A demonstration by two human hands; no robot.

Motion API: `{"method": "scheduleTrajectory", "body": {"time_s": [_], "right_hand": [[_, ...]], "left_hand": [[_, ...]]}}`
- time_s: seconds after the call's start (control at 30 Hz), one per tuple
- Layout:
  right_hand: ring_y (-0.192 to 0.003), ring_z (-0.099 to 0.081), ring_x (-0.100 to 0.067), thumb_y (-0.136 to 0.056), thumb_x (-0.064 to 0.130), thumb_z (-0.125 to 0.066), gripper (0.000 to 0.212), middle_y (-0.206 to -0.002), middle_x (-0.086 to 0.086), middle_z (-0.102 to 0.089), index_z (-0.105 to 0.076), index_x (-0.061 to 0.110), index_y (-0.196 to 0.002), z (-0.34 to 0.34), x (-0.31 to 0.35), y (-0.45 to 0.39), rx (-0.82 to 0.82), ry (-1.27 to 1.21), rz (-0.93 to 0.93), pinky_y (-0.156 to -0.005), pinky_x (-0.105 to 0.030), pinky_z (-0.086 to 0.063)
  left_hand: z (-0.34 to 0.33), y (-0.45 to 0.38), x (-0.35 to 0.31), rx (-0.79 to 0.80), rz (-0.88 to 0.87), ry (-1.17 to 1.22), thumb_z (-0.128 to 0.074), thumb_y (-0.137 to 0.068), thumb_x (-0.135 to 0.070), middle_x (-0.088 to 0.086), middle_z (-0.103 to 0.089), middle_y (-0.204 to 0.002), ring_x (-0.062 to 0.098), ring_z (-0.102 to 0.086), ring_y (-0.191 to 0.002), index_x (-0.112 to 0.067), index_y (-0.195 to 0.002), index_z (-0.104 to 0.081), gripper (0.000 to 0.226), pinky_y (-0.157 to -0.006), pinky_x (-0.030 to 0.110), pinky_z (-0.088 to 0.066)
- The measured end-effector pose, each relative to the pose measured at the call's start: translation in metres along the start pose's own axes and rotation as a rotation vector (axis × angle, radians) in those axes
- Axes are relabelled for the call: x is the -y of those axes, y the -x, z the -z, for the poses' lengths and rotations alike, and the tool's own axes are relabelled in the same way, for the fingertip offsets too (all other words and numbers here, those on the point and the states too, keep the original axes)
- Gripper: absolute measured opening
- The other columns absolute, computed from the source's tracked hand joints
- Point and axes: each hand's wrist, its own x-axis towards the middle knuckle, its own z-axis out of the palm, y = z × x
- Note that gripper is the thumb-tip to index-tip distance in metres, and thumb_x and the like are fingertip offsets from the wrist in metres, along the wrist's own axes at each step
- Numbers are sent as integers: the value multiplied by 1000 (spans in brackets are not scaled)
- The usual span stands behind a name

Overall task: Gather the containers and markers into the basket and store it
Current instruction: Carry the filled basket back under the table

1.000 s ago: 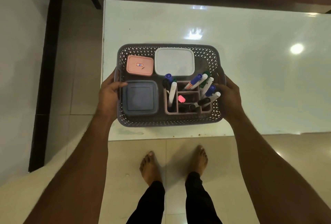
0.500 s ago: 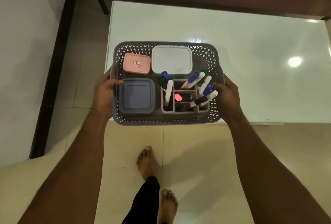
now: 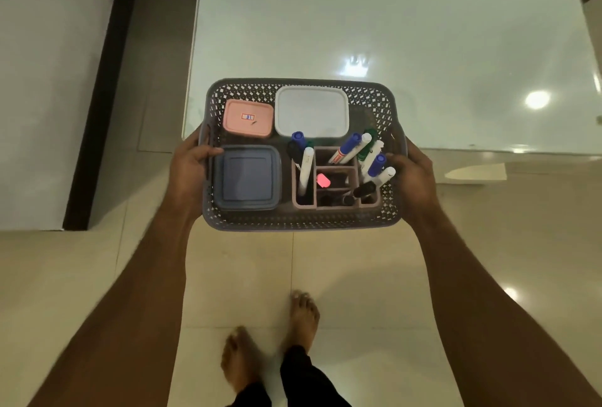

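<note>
I hold a grey perforated basket point(image 3: 299, 222) in the air, half over the table's near edge and half over the floor. My left hand point(image 3: 189, 175) grips its left rim and my right hand point(image 3: 412, 178) grips its right rim. Inside lie a pink container point(image 3: 248, 118), a white container point(image 3: 312, 112) and a blue-grey container point(image 3: 247, 178). A pink divided organiser point(image 3: 335, 206) at the front right holds several markers point(image 3: 345, 152) standing at angles.
A glossy white table point(image 3: 407, 35) stretches ahead, with a dark chair or frame beyond it. To the left a white wall point(image 3: 39, 81) has a black skirting strip point(image 3: 97, 107). Beige floor tiles and my bare feet point(image 3: 270, 341) lie below.
The basket has come off the table toward me and now hangs partly over the floor. My feet have stepped back from the table, and both hands keep their hold.
</note>
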Motion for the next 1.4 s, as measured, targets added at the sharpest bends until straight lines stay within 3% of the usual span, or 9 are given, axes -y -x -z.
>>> {"method": "scheduleTrajectory", "body": {"time_s": [0.1,0.43,0.57,0.73,0.93,1.1,1.2,1.4], "right_hand": [[-89,-74,-22,-93,-10,-44,42,-103,-8,-78,-67,1,-127,5,-19,30,1,-10,3,-70,-29,-60],[-93,-72,-30,-93,-8,-46,39,-113,-22,-73,-66,-3,-126,8,-127,93,-34,-13,-20,-77,-34,-59],[-94,-71,-25,-93,-11,-43,41,-115,-20,-72,-64,-5,-129,8,-170,88,-31,-40,-9,-75,-28,-59],[-93,-72,-28,-93,-9,-45,41,-111,-17,-75,-67,0,-126,17,-225,49,-31,-38,-8,-76,-31,-58],[-96,-72,-34,-93,-7,-46,40,-115,-23,-74,-68,2,-125,27,-283,-17,-66,-47,-7,-80,-38,-58],[-89,-73,-31,-91,-6,-49,38,-104,-17,-77,-72,5,-120,28,-318,-74,-78,-21,-2,-75,-36,-59],[-95,-73,-35,-90,-6,-50,39,-112,-21,-76,-74,8,-118,26,-332,-111,-53,-35,28,-84,-43,-60],[-98,-72,-37,-91,-4,-52,38,-112,-20,-76,-75,10,-117,21,-346,-183,-30,-34,99,-92,-50,-58]], "left_hand": [[18,21,18,7,26,0,-46,-83,7,17,-70,-128,40,-67,-118,-8,-136,-62,57,-98,51,-57],[83,67,91,28,38,-59,-41,-87,11,12,-74,-120,32,-73,-105,-7,-135,-62,55,-86,41,-63],[105,52,133,17,44,-77,-42,-85,10,17,-70,-127,40,-68,-115,-8,-135,-63,57,-94,48,-60],[110,15,185,31,19,-41,-41,-83,12,24,-65,-133,37,-69,-110,-3,-135,-61,57,-96,48,-59],[105,-49,241,61,-1,-23,-41,-84,11,14,-71,-125,35,-69,-112,-7,-135,-62,58,-91,42,-61],[97,-106,279,85,-44,-3,-40,-84,12,15,-72,-118,33,-71,-104,-5,-126,-67,53,-84,39,-61],[95,-142,294,113,-70,17,-41,-83,11,22,-67,-128,35,-70,-107,1,-131,-63,54,-91,44,-59],[80,-204,307,144,-133,8,-43,-82,9,21,-66,-132,35,-70,-111,-5,-131,-65,55,-91,42,-59]]}}
